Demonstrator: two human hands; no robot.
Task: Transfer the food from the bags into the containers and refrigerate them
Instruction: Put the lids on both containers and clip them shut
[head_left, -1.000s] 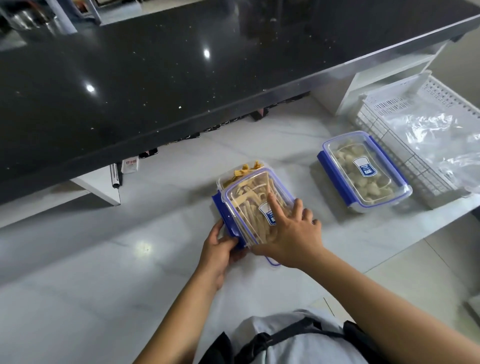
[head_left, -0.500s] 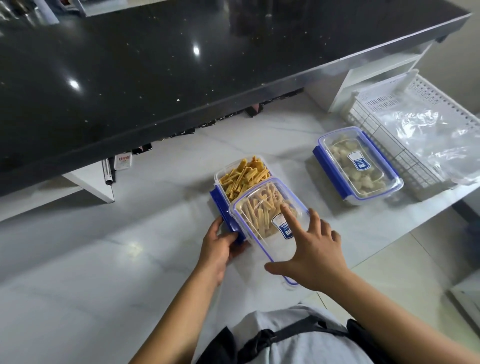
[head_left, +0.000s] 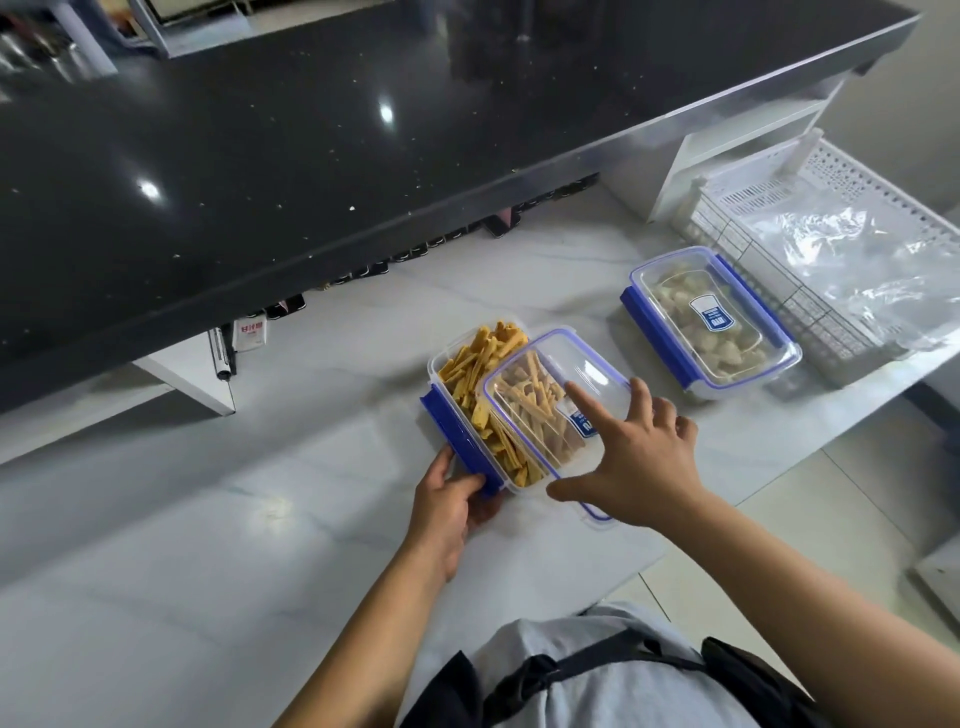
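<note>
A clear container (head_left: 467, 410) with blue clips holds yellow fried strips and sits on the white counter. Its clear lid (head_left: 550, 400) lies askew over the right half, shifted to the near right, so the strips at the left are uncovered. My left hand (head_left: 452, 506) grips the container's near-left blue clip. My right hand (head_left: 631, 460) presses on the lid with fingers spread, thumb at its near edge. A second container (head_left: 709, 317), lidded and filled with pale chunks, stands to the right.
A white plastic basket (head_left: 779, 208) at the far right holds an empty clear plastic bag (head_left: 852, 260). A black stone counter (head_left: 363, 130) overhangs the white counter (head_left: 208, 519) at the back, with small items beneath it. The white counter's edge runs close to my body.
The lid has slid off the container toward the near right under my right hand, uncovering the strips at the left. My left hand has stayed on the blue clip.
</note>
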